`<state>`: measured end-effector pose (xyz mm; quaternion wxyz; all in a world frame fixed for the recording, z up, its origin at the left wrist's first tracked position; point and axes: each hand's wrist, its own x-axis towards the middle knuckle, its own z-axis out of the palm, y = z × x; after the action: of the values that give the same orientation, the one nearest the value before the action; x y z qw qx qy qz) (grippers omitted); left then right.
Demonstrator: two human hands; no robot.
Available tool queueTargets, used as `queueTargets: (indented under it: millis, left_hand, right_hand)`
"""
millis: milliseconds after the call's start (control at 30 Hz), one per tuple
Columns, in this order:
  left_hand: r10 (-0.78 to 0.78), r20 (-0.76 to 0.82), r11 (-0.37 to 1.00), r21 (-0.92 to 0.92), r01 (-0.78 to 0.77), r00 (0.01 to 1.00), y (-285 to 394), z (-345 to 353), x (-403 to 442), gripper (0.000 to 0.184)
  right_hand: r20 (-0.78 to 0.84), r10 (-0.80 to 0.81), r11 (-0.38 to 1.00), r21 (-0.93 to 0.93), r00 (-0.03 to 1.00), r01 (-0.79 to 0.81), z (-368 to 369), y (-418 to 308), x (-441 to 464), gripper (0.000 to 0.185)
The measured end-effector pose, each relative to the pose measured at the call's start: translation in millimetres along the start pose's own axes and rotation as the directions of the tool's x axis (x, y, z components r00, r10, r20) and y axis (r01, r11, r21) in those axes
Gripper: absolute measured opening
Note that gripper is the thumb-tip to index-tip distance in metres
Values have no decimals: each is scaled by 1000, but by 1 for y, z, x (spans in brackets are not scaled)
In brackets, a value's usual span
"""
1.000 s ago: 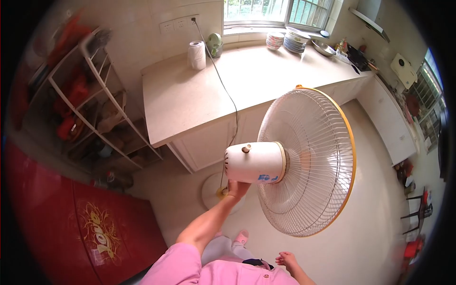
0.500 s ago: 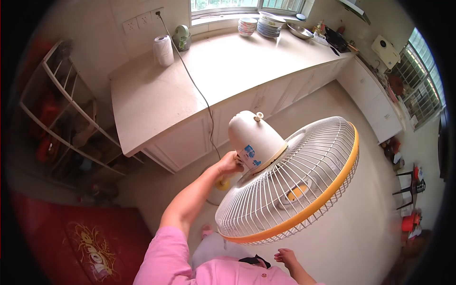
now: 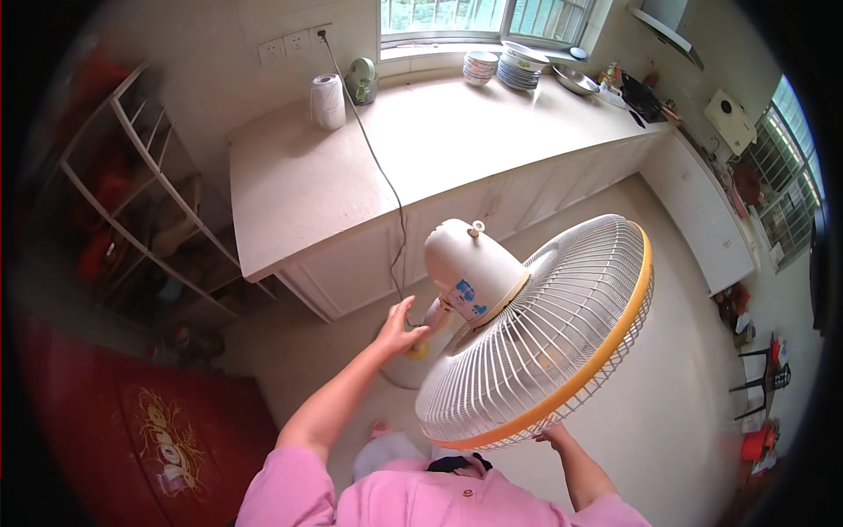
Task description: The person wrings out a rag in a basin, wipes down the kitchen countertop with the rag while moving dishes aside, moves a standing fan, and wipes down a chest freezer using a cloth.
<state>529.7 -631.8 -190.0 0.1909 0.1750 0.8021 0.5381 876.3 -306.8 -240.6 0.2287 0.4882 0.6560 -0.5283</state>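
Head view, fan (image 3: 537,338): on the floor before the counter (image 3: 299,176), head tilted.
Left hand (image 3: 399,334): fingers spread just beside the neck (image 3: 435,314).
Right hand (image 3: 555,436): at the orange rim (image 3: 569,393), partly hidden; cannot tell whether it grips.
Cord (image 3: 401,220): crosses the counter.

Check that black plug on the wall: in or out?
In: the plug sits in the rightmost wall socket, its cord hanging down toward the fan.
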Motion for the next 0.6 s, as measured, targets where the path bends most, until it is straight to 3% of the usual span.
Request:
queueTargets:
  millis: [100, 133, 200, 233, 300, 367, 500, 600]
  left_hand:
    - [-277, -131, 951, -181, 252, 952, -39, -11, -58, 57]
    - [-299, -172, 944, -196, 265, 939, -87, -9, -80, 48]
    - [-610, -241, 764, -430, 481, 754, -58, -4, -144, 37]
    - [-648, -320, 754, -394, 525, 691, -57, 5, -173, 34]
    - [-775, -315, 599, -642, 478, 549, -68, 33, -229, 30]
    - [-819, -336, 529, -756, 386, 465, -19, 60, -261, 28]
    - [-828, -430, 515, -837, 185, 359, 33, 91, -281, 28]
    - [-774, -563, 590, -807, 8, 290, 60, 88, -272, 28]
  right_hand:
    - [51, -88, 993, -77, 995, 91, -49, -49, 53, 32]
    - [58, -108, 988, -100, 992, 113, -68, -71, 72, 33]
    - [64, -164, 982, -86, 984, 169, -92, -118, 85, 34]
    - [56, -206, 977, -49, 977, 209, -101, -137, 89, 35]
    - [125, -234, 968, -61, 964, 243, -121, -167, 109, 35]
    - [195, -264, 958, -65, 945, 281, -134, -196, 125, 35]
    - [305, -316, 938, -40, 899, 343, -142, -242, 159, 33]
    - [374, -377, 917, 21, 848, 398, -130, -289, 155, 34]
